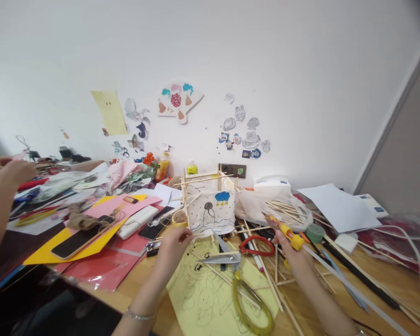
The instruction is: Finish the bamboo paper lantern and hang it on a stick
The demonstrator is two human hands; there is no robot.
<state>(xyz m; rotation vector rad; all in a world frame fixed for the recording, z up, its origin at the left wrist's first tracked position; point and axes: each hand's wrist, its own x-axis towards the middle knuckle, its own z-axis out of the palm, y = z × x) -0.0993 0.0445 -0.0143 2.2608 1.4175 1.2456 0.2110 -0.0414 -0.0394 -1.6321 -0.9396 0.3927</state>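
Note:
A small box-like frame of thin wooden sticks [210, 176], with a drawn-on paper panel [198, 214] across its front, stands in the middle of the table. My left hand [177, 240] has its fingertips pinched together at the frame's lower left corner. In my right hand [289, 247] is a yellow hot glue gun [286, 230], held to the right of the frame with its tip pointing up and left. Between my hands lie yellow-handled scissors [254, 303] and red-handled scissors [257, 245], over a yellow paper with pencil drawings [196, 303].
Loose wooden sticks [285, 210] and a green tape roll [315, 232] are on the right. On the left are a phone [80, 240], coloured paper and a red folder [105, 266]. Another person's hands [16, 170] show at the far left. A white wall rises behind.

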